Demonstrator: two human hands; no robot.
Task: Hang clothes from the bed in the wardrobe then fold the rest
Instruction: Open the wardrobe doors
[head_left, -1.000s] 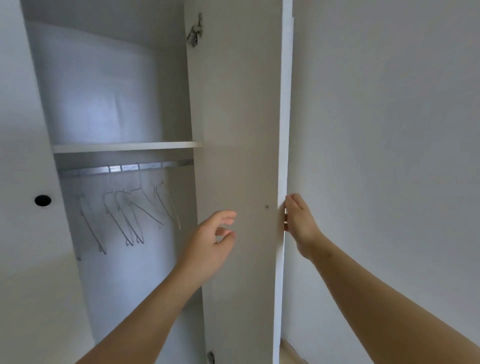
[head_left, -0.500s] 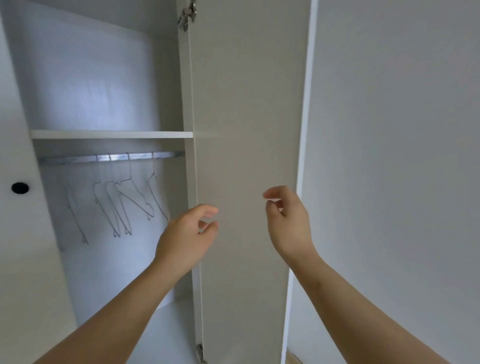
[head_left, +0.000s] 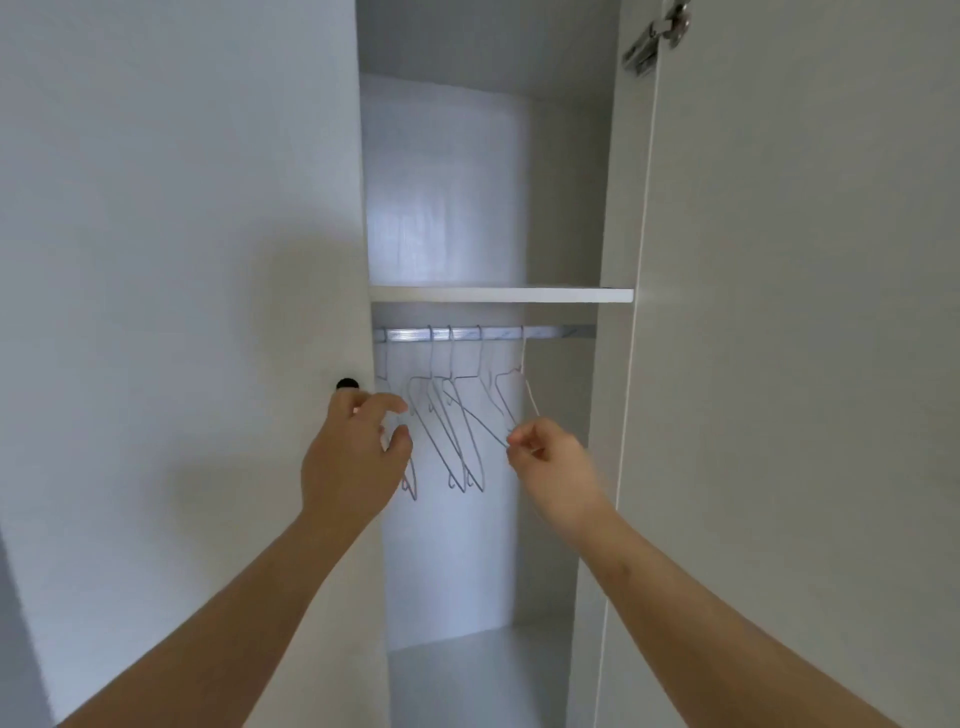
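Note:
The wardrobe stands with its right door (head_left: 779, 364) swung open. Inside, several thin wire hangers (head_left: 457, 431) hang from a metal rail (head_left: 483, 333) under a white shelf (head_left: 498, 294). My right hand (head_left: 553, 465) reaches into the opening, and its thumb and fingertips pinch the low end of one hanger's wire. At the edge of the left door, just below a black knob (head_left: 347, 384), my left hand (head_left: 353, 452) hovers with loosely spread fingers and holds nothing. No clothes and no bed are in view.
The left door (head_left: 182, 312) is closed and covers the left half of the wardrobe. A metal hinge (head_left: 655, 36) sits at the top of the right door. A pale floor panel (head_left: 467, 670) lies at the bottom of the compartment.
The view has swung left from the open door to the wardrobe's inside. Both hands moved off the door and in toward the hangers; my right hand now pinches a hanger wire.

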